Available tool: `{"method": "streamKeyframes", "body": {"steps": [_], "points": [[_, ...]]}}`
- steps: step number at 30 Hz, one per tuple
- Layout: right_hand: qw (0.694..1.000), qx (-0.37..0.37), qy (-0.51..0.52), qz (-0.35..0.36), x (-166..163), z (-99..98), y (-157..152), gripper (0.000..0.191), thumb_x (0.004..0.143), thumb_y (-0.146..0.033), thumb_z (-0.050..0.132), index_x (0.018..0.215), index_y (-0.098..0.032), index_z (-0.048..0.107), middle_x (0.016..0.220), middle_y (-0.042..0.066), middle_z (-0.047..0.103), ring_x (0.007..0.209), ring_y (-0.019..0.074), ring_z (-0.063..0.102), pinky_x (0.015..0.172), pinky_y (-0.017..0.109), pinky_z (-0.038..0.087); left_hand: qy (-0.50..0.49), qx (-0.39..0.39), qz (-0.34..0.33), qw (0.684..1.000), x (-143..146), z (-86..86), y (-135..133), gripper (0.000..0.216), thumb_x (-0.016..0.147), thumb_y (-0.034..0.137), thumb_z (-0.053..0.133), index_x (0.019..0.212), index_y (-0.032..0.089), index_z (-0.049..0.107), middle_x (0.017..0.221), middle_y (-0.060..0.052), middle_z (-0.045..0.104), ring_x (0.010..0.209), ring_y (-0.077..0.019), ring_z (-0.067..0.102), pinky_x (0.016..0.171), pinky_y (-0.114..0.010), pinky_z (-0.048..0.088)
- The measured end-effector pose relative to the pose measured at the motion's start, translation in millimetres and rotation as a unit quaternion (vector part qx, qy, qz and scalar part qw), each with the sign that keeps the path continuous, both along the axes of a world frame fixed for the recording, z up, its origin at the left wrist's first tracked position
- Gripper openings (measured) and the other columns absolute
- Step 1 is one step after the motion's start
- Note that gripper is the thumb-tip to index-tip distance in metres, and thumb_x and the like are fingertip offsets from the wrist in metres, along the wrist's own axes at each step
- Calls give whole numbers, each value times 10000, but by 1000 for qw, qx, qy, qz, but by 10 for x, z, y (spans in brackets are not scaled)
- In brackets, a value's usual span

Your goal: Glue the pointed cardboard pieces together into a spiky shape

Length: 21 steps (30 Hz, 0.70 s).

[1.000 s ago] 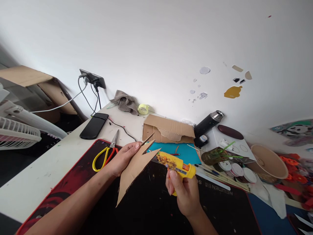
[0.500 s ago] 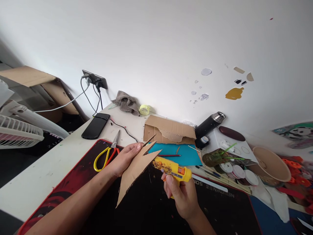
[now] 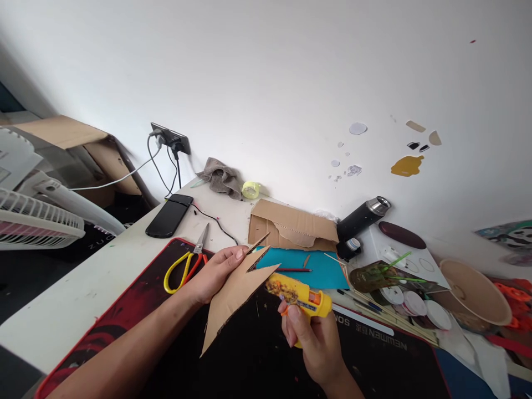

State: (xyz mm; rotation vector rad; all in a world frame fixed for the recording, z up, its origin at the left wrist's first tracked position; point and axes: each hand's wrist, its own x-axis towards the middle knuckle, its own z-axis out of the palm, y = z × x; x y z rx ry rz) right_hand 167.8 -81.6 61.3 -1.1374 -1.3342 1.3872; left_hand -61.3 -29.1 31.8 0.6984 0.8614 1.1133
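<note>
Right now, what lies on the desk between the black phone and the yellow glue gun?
In the head view, yellow-handled scissors and the left hand holding cardboard.

We see a white wall (image 3: 266,83) with paint smudges, a wall socket (image 3: 171,138) with plugs, a white table (image 3: 83,293), a white fan (image 3: 37,210) at left; even daylight.

This was a home craft corner, a small hobby desk pushed against a plain white wall (image 3: 266,72). Paint blobs and paper scraps (image 3: 406,165) were stuck on the wall. The white table (image 3: 83,293) carried a gaming mouse mat (image 3: 374,354), yellow-handled scissors (image 3: 185,264), torn cardboard (image 3: 291,227), a teal cutting sheet (image 3: 320,266) and paint-stained lids (image 3: 409,302). A phone (image 3: 169,215) charged from a wall socket (image 3: 171,138), a household fan (image 3: 37,216) stood beside.
</note>
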Motion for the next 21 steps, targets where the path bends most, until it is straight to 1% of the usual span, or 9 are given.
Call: {"method": "streamKeyframes", "body": {"steps": [4,8,14,18,21], "points": [[1000,10,6,2,7,-71,13,482,978,-607,664,883,-142,747,485,-38,468,456,138,493,475,284,438,-5,16,-22,1000,-6,2,-8,530,774,668,857,890,158,770,838,-42,725,695,-145,617,661,-230,497],[1000,1,24,-13,14,-35,17,484,990,-608,650,852,-148,718,478,-35,476,456,129,471,527,304,471,-5,18,-26,999,-5,12,-8,514,792,660,846,874,159,767,804,-40,713,675,-139,606,639,-220,484],[1000,-13,7,4,9,41,4,486,981,-618,655,873,-149,720,504,-31,481,483,135,477,511,289,416,9,25,-27,999,1,21,1,506,809,659,832,856,159,767,812,-48,709,690,-148,607,648,-228,493],[1000,-15,10,-1,2,28,-2,466,969,-612,677,847,-163,689,504,-42,470,474,123,470,494,270,397,9,19,-28,999,-2,33,3,507,799,660,840,859,162,768,824,-45,714,692,-145,607,649,-225,489],[1000,-2,-2,7,14,4,-2,455,983,-599,661,818,-175,659,504,-41,471,470,120,469,485,265,392,6,13,-27,1000,-1,50,3,512,788,660,850,856,161,761,809,-38,710,681,-139,604,642,-218,482]]}}
